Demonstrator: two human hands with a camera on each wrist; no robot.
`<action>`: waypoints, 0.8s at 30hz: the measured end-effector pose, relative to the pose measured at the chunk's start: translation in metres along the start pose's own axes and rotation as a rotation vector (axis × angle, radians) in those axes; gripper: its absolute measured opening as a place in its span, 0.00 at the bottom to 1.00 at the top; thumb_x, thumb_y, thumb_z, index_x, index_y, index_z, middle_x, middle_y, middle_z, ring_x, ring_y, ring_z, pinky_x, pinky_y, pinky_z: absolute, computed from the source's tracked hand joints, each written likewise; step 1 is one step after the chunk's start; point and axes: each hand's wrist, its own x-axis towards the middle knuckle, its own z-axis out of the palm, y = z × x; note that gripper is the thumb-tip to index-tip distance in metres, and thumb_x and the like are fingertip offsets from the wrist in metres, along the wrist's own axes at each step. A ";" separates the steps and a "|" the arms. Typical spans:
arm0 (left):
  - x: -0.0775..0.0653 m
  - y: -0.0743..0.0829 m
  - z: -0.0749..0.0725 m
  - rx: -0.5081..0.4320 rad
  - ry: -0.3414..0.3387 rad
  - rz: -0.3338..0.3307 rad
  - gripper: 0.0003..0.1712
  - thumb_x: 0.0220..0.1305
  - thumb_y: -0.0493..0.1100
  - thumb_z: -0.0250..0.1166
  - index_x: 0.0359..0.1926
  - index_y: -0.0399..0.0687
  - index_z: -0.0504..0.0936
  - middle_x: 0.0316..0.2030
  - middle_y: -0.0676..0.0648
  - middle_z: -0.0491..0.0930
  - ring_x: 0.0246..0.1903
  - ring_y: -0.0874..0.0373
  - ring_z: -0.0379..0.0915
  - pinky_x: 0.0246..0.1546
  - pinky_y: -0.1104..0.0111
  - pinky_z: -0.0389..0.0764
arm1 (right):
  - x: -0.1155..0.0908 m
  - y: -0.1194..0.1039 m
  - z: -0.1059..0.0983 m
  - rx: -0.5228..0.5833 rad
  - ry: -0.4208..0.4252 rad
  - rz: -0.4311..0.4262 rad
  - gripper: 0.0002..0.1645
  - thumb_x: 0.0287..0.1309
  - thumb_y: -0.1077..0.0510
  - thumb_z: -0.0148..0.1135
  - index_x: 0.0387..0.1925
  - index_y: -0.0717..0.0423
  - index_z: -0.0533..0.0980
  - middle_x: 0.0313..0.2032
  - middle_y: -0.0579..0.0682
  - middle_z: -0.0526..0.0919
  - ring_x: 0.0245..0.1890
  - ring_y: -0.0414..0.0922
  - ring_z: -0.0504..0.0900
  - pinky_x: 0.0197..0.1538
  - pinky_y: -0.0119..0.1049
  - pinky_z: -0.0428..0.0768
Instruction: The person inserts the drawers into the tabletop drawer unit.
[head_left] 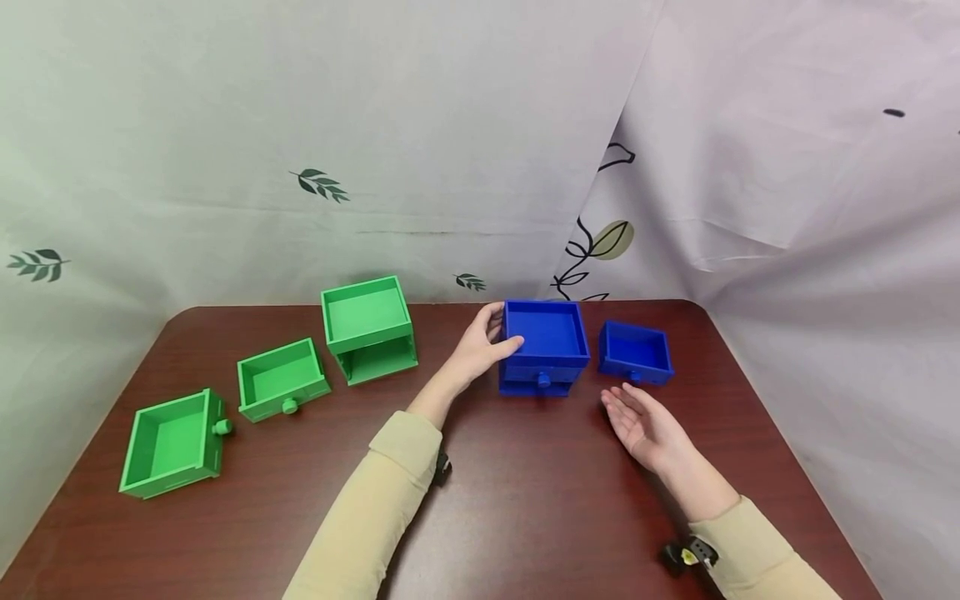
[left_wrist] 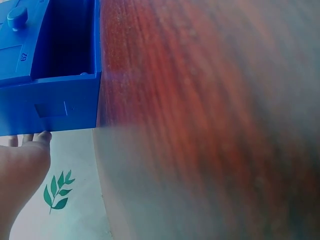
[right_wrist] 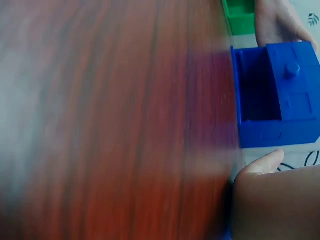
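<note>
A small blue cabinet (head_left: 546, 337) with a tray-like top stands near the back of the table. Its upper drawer, with a round knob (head_left: 543, 380), sits in the frame, and the lower slot is hollow. My left hand (head_left: 480, 346) holds the cabinet's left side, thumb over the top rim and fingers along the side toward the back. Right of the cabinet lies a loose blue drawer (head_left: 636, 352), knob toward me. My right hand (head_left: 645, 429) hovers in front of that drawer, palm turned inward, fingers extended, holding nothing. The right wrist view shows the cabinet's open lower slot (right_wrist: 257, 85).
On the left stands a green cabinet (head_left: 367, 321) with a hollow front. Two loose green drawers, one nearer the cabinet (head_left: 283, 379) and one farther left (head_left: 174, 442), lie on the brown table (head_left: 525, 508). A patterned white cloth (head_left: 450, 150) hangs behind the table.
</note>
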 end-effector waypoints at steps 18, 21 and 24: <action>-0.001 -0.002 0.000 -0.021 -0.012 0.027 0.44 0.71 0.36 0.67 0.80 0.36 0.56 0.77 0.33 0.62 0.80 0.42 0.58 0.85 0.54 0.60 | 0.004 -0.025 -0.025 0.049 -0.045 0.009 0.25 0.82 0.53 0.49 0.35 0.64 0.85 0.38 0.56 0.92 0.42 0.45 0.93 0.57 0.29 0.89; -0.001 -0.002 0.000 -0.020 -0.012 0.025 0.44 0.70 0.36 0.67 0.80 0.36 0.56 0.77 0.33 0.62 0.80 0.42 0.58 0.85 0.54 0.61 | 0.006 -0.027 -0.025 0.038 -0.055 0.010 0.25 0.82 0.54 0.49 0.36 0.65 0.84 0.38 0.57 0.92 0.42 0.46 0.94 0.58 0.30 0.89; 0.000 -0.002 -0.001 -0.017 -0.012 0.026 0.44 0.70 0.37 0.67 0.80 0.37 0.56 0.77 0.33 0.62 0.80 0.42 0.58 0.85 0.54 0.61 | 0.008 -0.029 -0.024 0.017 -0.061 0.008 0.24 0.82 0.54 0.49 0.36 0.65 0.84 0.38 0.58 0.92 0.42 0.47 0.94 0.57 0.32 0.90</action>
